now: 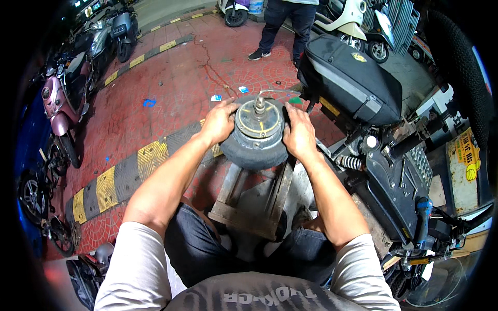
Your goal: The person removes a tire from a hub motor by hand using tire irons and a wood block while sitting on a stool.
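Note:
A small hub motor wheel (254, 155) with a black rubber tire lies on its side in front of me, its round metal hub cover (251, 124) facing up. The axle (259, 105) sticks up from the middle, and a thin cable (277, 92) runs off it to the right. My left hand (220, 122) grips the tire's left side, and my right hand (301, 129) grips its right side. Parts of the fingers are hidden behind the tire. Beneath the wheel is a worn rectangular frame (244, 220) between my knees.
Close on the right stands a partly stripped scooter with a black bag (353, 78), a shock absorber (351, 162) and a footboard holding wrenches (407, 179) and a blue power tool (424, 220). A yellow-black speed bump (124, 176) crosses on the left. A person (288, 26) stands ahead.

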Demonstrator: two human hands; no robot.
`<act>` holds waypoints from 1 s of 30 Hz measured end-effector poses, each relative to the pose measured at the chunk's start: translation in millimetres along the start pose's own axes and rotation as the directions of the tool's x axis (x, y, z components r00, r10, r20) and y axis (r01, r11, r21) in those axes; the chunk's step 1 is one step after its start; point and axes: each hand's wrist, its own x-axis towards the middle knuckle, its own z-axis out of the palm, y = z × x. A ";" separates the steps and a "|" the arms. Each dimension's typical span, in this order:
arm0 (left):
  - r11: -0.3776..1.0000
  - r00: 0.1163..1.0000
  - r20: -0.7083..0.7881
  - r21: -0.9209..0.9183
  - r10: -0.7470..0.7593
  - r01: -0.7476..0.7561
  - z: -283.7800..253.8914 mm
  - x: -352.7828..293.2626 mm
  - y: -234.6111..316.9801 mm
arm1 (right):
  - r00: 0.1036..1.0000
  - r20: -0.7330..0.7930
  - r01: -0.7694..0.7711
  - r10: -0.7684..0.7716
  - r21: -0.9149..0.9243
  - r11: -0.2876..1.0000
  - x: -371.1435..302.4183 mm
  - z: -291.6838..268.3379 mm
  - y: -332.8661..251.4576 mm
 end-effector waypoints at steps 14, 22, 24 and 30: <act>0.983 0.913 -0.377 -0.152 -0.155 0.104 4.6 20.0 46.1 | 0.824 -0.118 -0.461 0.554 0.428 0.777 34.7 26.4 -50.4; 0.999 0.947 -0.322 0.050 0.005 0.012 17.7 21.1 53.2 | 0.871 -0.161 -0.389 0.464 0.350 0.852 29.6 29.7 -43.9; 0.998 0.947 -0.321 0.057 0.013 0.006 17.9 18.8 56.7 | 0.876 -0.154 -0.380 0.458 0.365 0.850 27.2 31.3 -39.7; 0.989 0.927 -0.351 -0.009 0.134 -0.146 20.5 13.4 56.9 | 0.887 -0.168 -0.338 0.429 0.395 0.854 19.5 31.7 -38.1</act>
